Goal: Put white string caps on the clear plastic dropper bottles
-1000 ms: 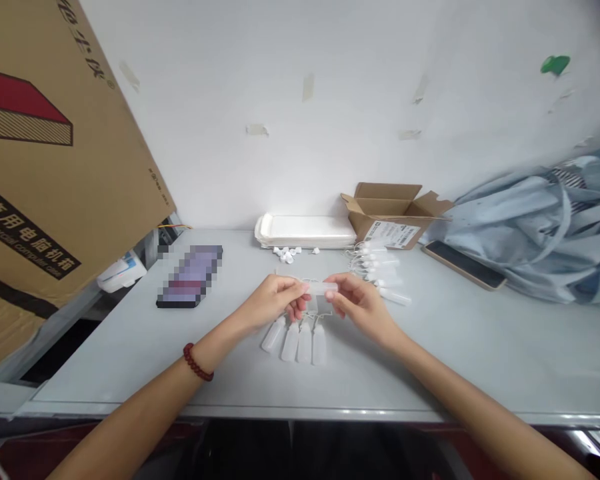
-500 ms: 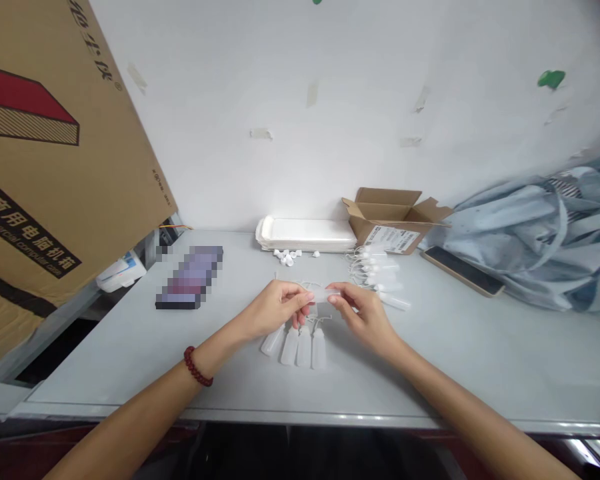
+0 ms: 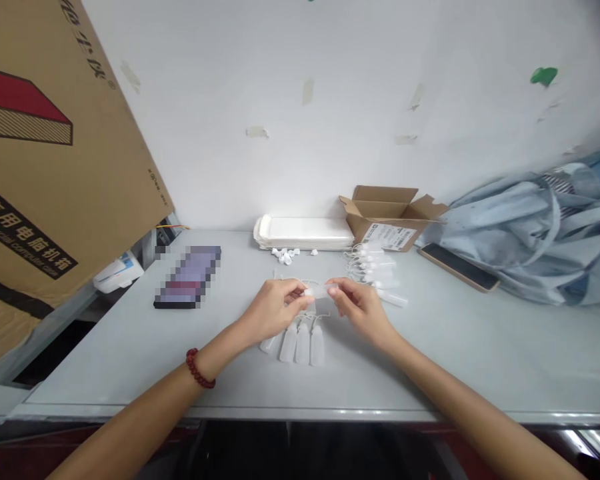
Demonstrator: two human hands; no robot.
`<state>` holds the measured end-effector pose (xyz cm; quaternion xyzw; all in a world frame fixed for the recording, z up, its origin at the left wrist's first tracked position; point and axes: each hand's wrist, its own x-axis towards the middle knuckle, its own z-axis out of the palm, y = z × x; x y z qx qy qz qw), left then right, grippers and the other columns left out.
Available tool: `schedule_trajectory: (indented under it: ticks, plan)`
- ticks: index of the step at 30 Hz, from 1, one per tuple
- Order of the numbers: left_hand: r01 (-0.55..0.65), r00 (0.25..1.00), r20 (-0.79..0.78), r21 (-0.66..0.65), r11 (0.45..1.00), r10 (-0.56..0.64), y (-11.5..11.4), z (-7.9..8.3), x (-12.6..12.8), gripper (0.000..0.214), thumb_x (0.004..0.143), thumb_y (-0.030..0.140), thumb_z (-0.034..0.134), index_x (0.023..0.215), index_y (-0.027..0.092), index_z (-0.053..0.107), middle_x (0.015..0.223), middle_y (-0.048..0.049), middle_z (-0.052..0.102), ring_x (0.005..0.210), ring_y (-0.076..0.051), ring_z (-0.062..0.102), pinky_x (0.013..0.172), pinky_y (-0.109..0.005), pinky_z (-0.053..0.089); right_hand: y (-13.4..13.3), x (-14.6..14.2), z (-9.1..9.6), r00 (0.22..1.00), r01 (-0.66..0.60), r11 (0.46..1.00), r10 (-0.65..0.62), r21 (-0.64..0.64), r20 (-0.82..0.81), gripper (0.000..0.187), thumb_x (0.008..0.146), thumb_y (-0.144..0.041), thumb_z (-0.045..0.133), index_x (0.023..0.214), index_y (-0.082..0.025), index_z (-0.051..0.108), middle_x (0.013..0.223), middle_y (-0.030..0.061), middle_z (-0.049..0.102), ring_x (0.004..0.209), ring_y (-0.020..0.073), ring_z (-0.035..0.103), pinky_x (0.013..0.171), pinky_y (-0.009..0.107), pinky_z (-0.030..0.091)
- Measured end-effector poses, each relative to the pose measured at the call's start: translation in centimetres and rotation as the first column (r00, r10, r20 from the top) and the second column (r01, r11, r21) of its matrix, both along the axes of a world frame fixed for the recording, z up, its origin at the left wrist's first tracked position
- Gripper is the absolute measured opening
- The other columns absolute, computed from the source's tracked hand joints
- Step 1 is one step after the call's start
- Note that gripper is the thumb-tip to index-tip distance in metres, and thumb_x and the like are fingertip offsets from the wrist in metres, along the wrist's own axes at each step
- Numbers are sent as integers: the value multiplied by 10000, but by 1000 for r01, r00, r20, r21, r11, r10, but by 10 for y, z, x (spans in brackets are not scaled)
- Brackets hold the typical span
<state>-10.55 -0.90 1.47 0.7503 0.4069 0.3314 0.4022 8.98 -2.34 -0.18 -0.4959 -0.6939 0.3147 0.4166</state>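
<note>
Both my hands hold one small translucent plastic bottle point(image 3: 321, 290) sideways above the grey table point(image 3: 480, 360). My left hand point(image 3: 275, 308) pinches its cap end; a red bead bracelet sits on that wrist. My right hand point(image 3: 359, 305) pinches the other end. Just below my hands, several like bottles point(image 3: 300, 343) lie side by side on the table. More bottles point(image 3: 380, 270) with thin strings lie in a loose heap to the right, beyond my right hand.
Small white caps point(image 3: 287, 254) lie before a stack of white trays point(image 3: 305, 233) at the wall. An open cardboard box point(image 3: 387, 217), a phone point(image 3: 457, 267), a pale blue garment point(image 3: 540, 230), a blurred dark object point(image 3: 189, 277) and a large leaning carton point(image 3: 45, 153) surround the work area.
Hands and bottle have stayed close together at the same spot; the fingers shifted slightly on the bottle. The view moved a little.
</note>
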Motion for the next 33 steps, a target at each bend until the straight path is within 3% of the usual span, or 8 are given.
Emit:
schedule_trajectory:
  ticks: [3, 11, 17, 20, 23, 25, 28, 33]
  plan:
    - [15, 1000, -10, -5, 1000, -15, 1, 2, -1, 222, 825, 334, 554, 860, 131, 636, 780, -37, 639, 715, -144, 574, 651, -237, 451, 0, 0, 0, 999, -12, 999, 10, -39, -48, 362, 886, -452, 452, 883, -138, 632, 513, -41, 416, 486, 112, 408, 498, 248, 320]
    - [80, 996, -27, -168, 983, -86, 2, 5, -3, 410, 888, 470, 415, 693, 140, 560, 619, 13, 499, 503, -88, 382, 477, -223, 295, 1, 0, 0, 994, -36, 999, 31, -38, -107, 334, 876, -445, 473, 943, -149, 612, 599, -20, 489, 497, 115, 458, 500, 250, 353]
    - [72, 988, -149, 158, 985, -49, -5, 6, -1, 392, 906, 340, 424, 556, 173, 365, 551, 39, 306, 523, -96, 306, 517, -245, 267, -2, -1, 2, 997, -64, 997, 63, -30, -37, 344, 891, -457, 444, 710, -184, 548, 530, -30, 453, 486, 112, 426, 496, 246, 326]
    - [122, 968, -250, 366, 923, -28, -6, 2, -2, 354, 925, 293, 392, 591, 179, 415, 574, 18, 379, 546, -113, 356, 556, -259, 300, -1, 0, 4, 995, -76, 992, 68, -97, -77, 378, 890, -483, 434, 664, -189, 513, 496, -33, 454, 480, 115, 438, 507, 249, 347]
    - [180, 940, -341, 506, 844, 4, -5, -5, -4, 276, 937, 274, 365, 759, 167, 547, 681, -37, 502, 615, -148, 450, 591, -276, 344, 0, 0, 5, 984, -109, 982, 85, -153, -155, 405, 874, -512, 455, 632, -190, 497, 491, -36, 451, 468, 111, 452, 518, 253, 367]
    - [207, 922, -386, 558, 804, 31, -4, -8, -5, 271, 939, 247, 345, 859, 154, 586, 742, -67, 546, 654, -165, 492, 605, -285, 368, 1, 0, 5, 971, -137, 971, 92, -197, -220, 436, 856, -543, 470, 599, -190, 474, 494, -40, 438, 447, 105, 458, 507, 254, 377]
    - [202, 925, -379, 577, 792, 40, -2, -7, -7, 278, 935, 215, 336, 935, 159, 608, 778, -73, 582, 691, -167, 535, 628, -281, 400, 3, 0, 4, 946, -161, 957, 81, -240, -313, 465, 837, -576, 482, 582, -187, 463, 508, -41, 433, 423, 98, 463, 479, 252, 377]
    - [-43, 964, -198, 546, 837, 179, 10, 5, -16, 231, 918, 232, 406, 958, 175, 626, 823, -58, 624, 727, -156, 559, 679, -274, 434, 15, 12, 3, 892, -28, 983, -58, -181, -449, 394, 793, -547, 572, 670, -176, 527, 588, -27, 487, 466, 94, 457, 490, 254, 417]
